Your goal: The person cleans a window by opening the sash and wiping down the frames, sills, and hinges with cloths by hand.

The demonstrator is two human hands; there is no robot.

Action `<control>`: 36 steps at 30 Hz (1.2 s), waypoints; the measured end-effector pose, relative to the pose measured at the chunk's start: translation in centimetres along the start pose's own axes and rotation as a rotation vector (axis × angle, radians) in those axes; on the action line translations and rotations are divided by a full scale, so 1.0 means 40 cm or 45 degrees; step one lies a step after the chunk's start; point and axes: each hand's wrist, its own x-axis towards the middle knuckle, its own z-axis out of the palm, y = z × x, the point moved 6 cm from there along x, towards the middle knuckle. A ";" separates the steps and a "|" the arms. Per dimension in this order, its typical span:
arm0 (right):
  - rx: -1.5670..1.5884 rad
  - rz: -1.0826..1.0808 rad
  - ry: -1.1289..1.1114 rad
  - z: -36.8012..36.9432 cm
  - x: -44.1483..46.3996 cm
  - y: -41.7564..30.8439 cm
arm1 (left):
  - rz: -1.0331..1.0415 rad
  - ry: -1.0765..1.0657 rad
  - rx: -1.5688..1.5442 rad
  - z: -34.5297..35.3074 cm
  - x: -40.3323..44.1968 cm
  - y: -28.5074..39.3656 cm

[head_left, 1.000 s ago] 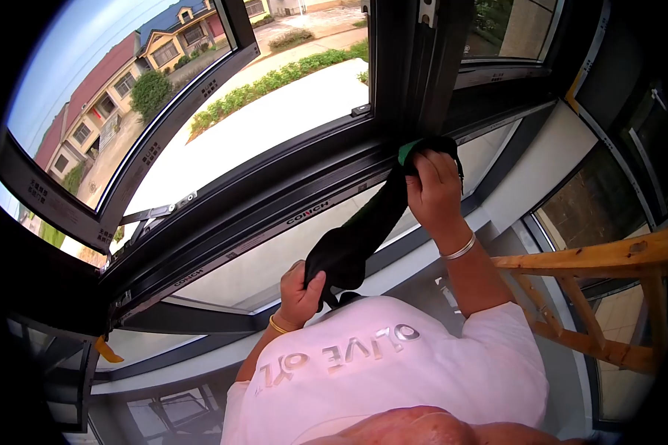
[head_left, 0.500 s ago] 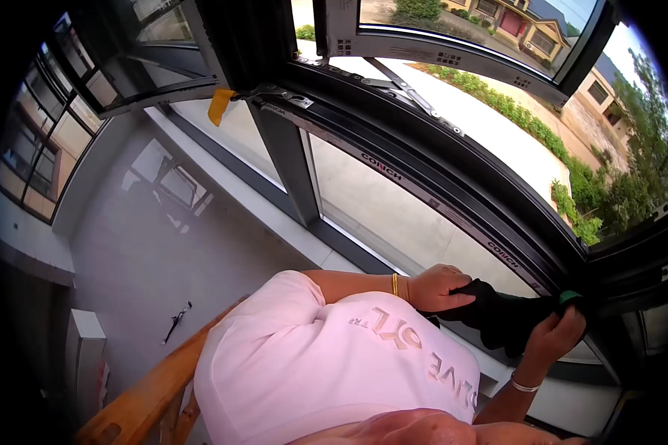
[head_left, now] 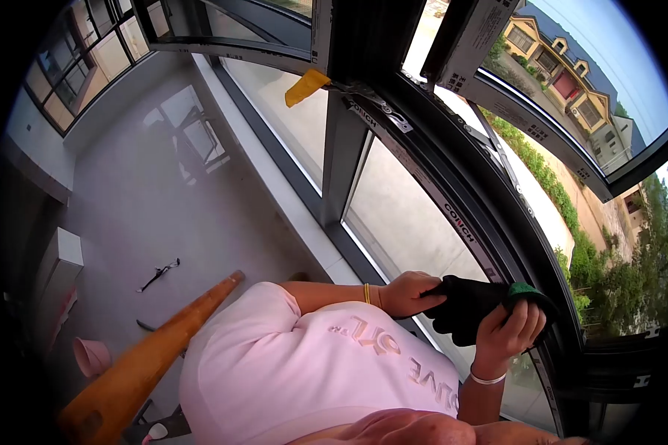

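Note:
A black cloth item, with finger-like lobes and a green edge on its right end, is held between my hands in front of my chest. My left hand, a yellow band on its wrist, pinches the item's left end. At the right end, the fingers of my right hand are curled round the cloth beside the green edge; a silver bangle circles that wrist. Just beyond the cloth runs the dark window frame.
An open window sash is at the upper right. Yellow tape hangs from the frame. A wooden ladder leans at the lower left, near a pink bucket. A small dark object lies on the floor.
The view has swung left, bringing in the floor and ladder. The black item, stretched long between my hands a second ago, is now shorter, with my hands closer together.

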 end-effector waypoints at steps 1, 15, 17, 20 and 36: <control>0.032 -0.008 -0.019 0.026 0.024 -0.029 | -0.020 0.040 0.013 -0.035 -0.007 -0.012; 0.231 -0.226 -0.133 0.348 0.365 -0.457 | -0.184 0.391 0.177 -0.527 -0.089 0.001; 0.170 -0.288 -0.090 0.373 0.397 -0.498 | -0.244 0.470 0.100 -0.583 -0.106 -0.015; 0.152 -0.325 -0.076 0.412 0.424 -0.539 | -0.236 0.400 0.082 -0.655 -0.128 -0.029; -0.047 -0.095 -0.016 0.427 0.418 -0.574 | -0.246 0.337 -0.088 -0.810 -0.123 -0.031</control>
